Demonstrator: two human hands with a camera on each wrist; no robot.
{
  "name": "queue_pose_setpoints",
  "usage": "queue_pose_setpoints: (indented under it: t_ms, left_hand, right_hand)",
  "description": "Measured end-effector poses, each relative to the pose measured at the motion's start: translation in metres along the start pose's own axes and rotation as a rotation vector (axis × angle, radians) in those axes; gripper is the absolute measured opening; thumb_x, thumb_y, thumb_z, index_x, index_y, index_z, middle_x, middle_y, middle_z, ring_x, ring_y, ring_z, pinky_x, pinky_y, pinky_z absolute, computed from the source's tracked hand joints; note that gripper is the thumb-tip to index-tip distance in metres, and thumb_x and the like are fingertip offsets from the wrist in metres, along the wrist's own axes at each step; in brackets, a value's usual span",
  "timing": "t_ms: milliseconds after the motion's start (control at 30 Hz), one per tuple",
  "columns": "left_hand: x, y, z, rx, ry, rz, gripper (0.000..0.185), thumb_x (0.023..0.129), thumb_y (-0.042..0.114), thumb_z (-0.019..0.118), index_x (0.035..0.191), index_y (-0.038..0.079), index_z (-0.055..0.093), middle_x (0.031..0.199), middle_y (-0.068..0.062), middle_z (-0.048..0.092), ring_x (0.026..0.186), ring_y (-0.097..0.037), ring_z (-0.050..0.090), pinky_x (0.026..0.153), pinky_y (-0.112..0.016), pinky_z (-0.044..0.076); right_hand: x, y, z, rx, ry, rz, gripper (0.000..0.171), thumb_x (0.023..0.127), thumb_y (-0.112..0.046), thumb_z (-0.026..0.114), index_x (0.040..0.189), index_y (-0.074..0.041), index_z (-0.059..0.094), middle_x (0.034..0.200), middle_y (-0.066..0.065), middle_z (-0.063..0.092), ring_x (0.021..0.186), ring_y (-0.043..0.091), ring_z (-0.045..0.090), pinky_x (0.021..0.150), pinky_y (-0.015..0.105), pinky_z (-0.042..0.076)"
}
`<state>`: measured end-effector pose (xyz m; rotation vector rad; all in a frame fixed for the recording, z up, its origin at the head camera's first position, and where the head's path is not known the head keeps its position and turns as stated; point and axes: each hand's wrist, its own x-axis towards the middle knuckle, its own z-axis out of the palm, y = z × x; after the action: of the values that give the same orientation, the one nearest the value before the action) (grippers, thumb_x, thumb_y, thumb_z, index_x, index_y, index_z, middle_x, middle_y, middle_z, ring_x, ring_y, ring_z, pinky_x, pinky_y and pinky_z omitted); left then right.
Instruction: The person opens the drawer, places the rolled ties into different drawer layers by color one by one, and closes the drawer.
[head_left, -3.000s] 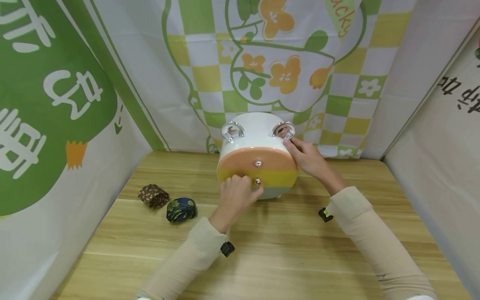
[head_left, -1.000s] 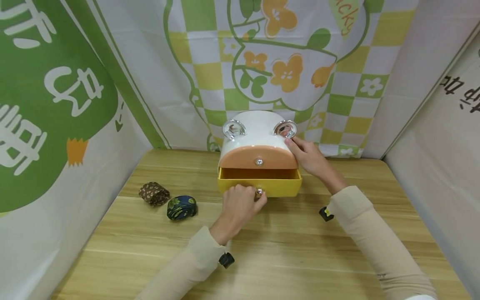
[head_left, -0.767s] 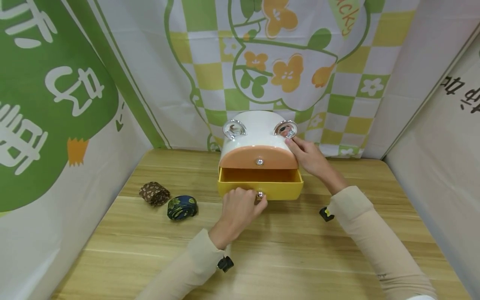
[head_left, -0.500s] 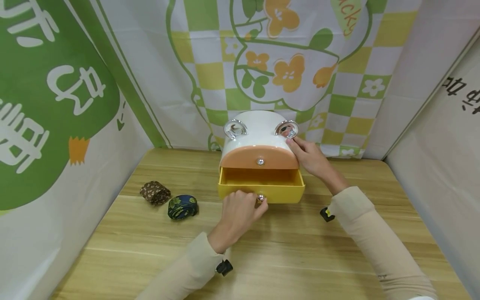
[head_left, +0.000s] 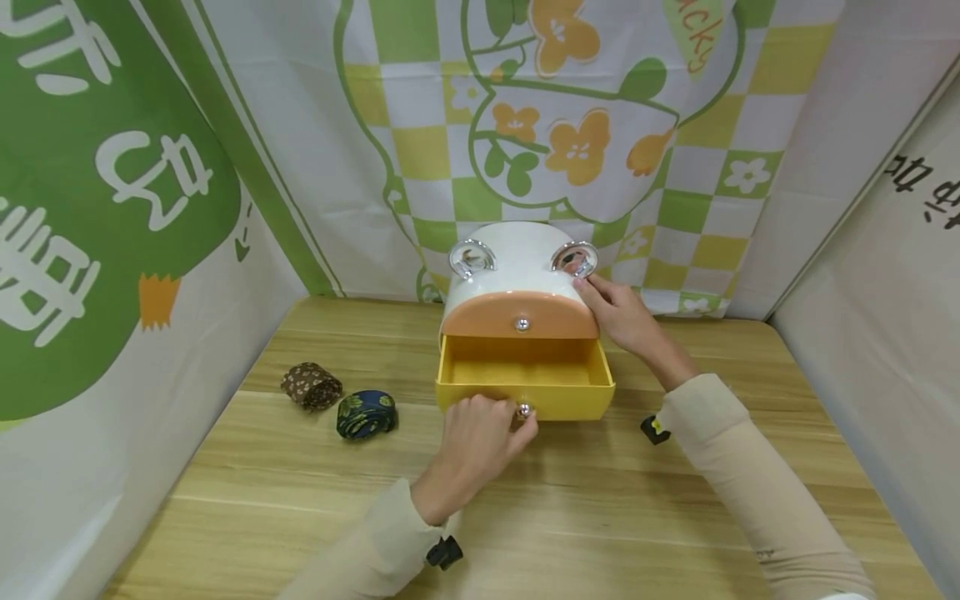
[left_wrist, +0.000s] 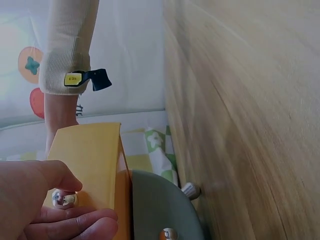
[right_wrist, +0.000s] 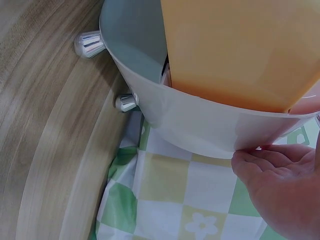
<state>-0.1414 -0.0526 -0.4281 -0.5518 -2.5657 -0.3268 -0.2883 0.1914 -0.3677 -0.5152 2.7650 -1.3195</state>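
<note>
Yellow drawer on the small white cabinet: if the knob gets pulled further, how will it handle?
The yellow plastic drawer looks empty and thin-walled, so probably light and easy-sliding. The left hand pinches only its small shiny knob, a grip that might slip. The white rounded cabinet stands on little peg feet and the right hand rests against it; unbraced, it would likely slide or tip forward.

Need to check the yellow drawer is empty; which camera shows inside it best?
The head view: it looks down into the open yellow drawer, which looks empty. The left wrist view shows only its front; the right wrist view shows only one side.
</note>
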Motion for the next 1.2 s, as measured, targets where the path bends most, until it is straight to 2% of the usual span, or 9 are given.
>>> queue_pose_setpoints:
  t_ms: [533, 867, 1200]
  left_hand:
    - [-0.015, 0.009, -0.012, -0.023, -0.031, 0.027, 0.056, 0.095, 0.039, 0.074, 0.053, 0.022, 0.041, 0.050, 0.013, 0.024, 0.045, -0.001, 0.021, 0.039, -0.015, 0.010]
    - [-0.024, 0.011, -0.013, -0.009, -0.046, 0.032, 0.057, 0.096, 0.041, 0.073, 0.053, 0.023, 0.039, 0.050, 0.013, 0.022, 0.043, -0.001, 0.019, 0.039, -0.015, 0.009]
    - [-0.028, 0.010, -0.010, -0.012, -0.016, 0.038, 0.056, 0.095, 0.041, 0.074, 0.053, 0.023, 0.042, 0.050, 0.013, 0.025, 0.043, -0.001, 0.022, 0.040, -0.015, 0.010]
  right_hand:
    - [-0.001, -0.003, 0.000, 0.009, 0.004, 0.003, 0.077, 0.110, -0.058, 0.038, 0.165, -0.005, 0.030, 0.169, 0.020, 0.035, 0.157, 0.039, 0.034, 0.126, 0.057, 0.031]
    - [-0.002, -0.005, -0.002, -0.005, -0.012, 0.036, 0.079, 0.108, -0.064, 0.037, 0.166, -0.011, 0.030, 0.170, 0.017, 0.034, 0.158, 0.040, 0.033, 0.127, 0.059, 0.030]
    - [-0.007, -0.008, -0.010, -0.028, -0.048, 0.022, 0.079, 0.107, -0.065, 0.040, 0.168, -0.016, 0.028, 0.170, 0.016, 0.035, 0.157, 0.040, 0.036, 0.125, 0.060, 0.031]
